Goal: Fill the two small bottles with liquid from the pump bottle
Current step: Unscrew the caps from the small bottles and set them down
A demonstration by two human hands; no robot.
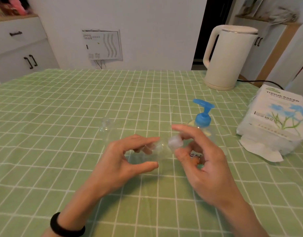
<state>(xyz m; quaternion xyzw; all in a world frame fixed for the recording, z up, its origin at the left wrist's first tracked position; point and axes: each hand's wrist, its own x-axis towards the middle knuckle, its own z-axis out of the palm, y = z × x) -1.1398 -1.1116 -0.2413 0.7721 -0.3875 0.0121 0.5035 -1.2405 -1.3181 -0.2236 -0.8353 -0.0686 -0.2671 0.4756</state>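
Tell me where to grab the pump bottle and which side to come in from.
Grip the pump bottle by its clear body below the blue collar, not the pump head. Come from its right, the tissue pack side: the nozzle points left, and the right hand, busy at a small bottle's cap, covers the near side.

Left hand grips clear small bottle mid-bench, right hand pinches its cap; pump bottle just behind.
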